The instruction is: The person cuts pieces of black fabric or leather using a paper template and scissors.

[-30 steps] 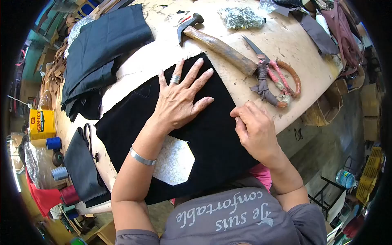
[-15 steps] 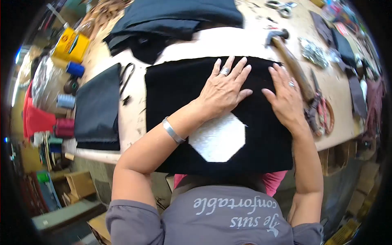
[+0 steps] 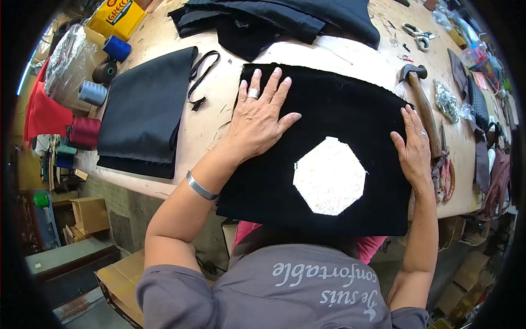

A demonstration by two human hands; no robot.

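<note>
A black piece of cloth (image 3: pixel 329 98) lies spread over the table's near edge in front of me. On it rests a white octagonal piece (image 3: pixel 330 176), fully uncovered. My left hand (image 3: pixel 259 115) presses flat on the cloth's upper left part, fingers spread, a ring on one finger. Along the right edge lies my right hand (image 3: pixel 413 143), fingers stretched out, touching cloth and partly over its border. Just beyond the right hand are a hammer (image 3: pixel 421 101) and a pair of scissors (image 3: pixel 445 170) with red handles.
Folded dark cloth (image 3: pixel 145 104) and a black strap (image 3: pixel 203 77) lie to the left, beside several thread spools (image 3: pixel 92 93). More black cloth (image 3: pixel 285 19) is heaped at the back. Other scissors (image 3: pixel 419 37) and a clear bag (image 3: pixel 446 100) lie at the right.
My left hand has slid left across the cloth, away from the white octagon, which now shows whole. My right hand has stayed by the right edge. The camera view has shifted.
</note>
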